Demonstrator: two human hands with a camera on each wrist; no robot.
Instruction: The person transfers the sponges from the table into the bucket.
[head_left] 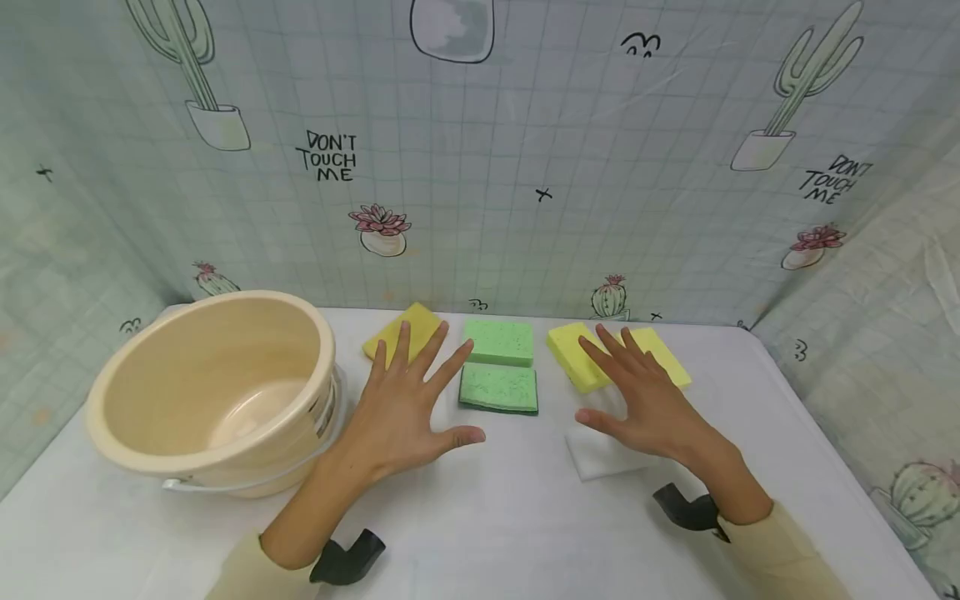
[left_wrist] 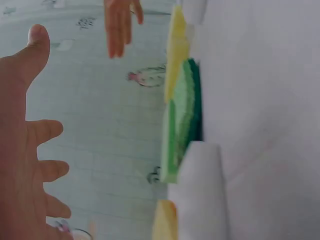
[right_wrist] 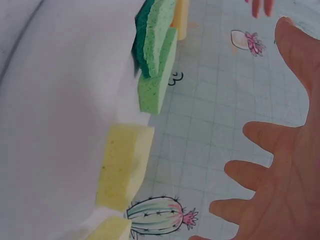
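My left hand [head_left: 401, 417] hovers above the table with its fingers spread, holding nothing. Behind its fingertips lies a darker yellow sponge [head_left: 417, 321], partly covered. Two green sponges [head_left: 498, 342] sit between the hands; the nearer green sponge [head_left: 498, 385] has a dark green underside. My right hand [head_left: 656, 408], also spread and holding nothing, hovers in front of two yellow sponges: the left yellow sponge [head_left: 573, 358] and the right yellow sponge [head_left: 666, 358]. Below that hand is a flat white piece [head_left: 603, 457]. A white block [left_wrist: 200, 190] shows in the left wrist view.
A large cream bucket [head_left: 210, 450] with a white handle stands left, close beside my left forearm. Behind the white table [head_left: 510, 533] hangs a cloth [head_left: 480, 167] printed with cacti, with more cloth along both sides.
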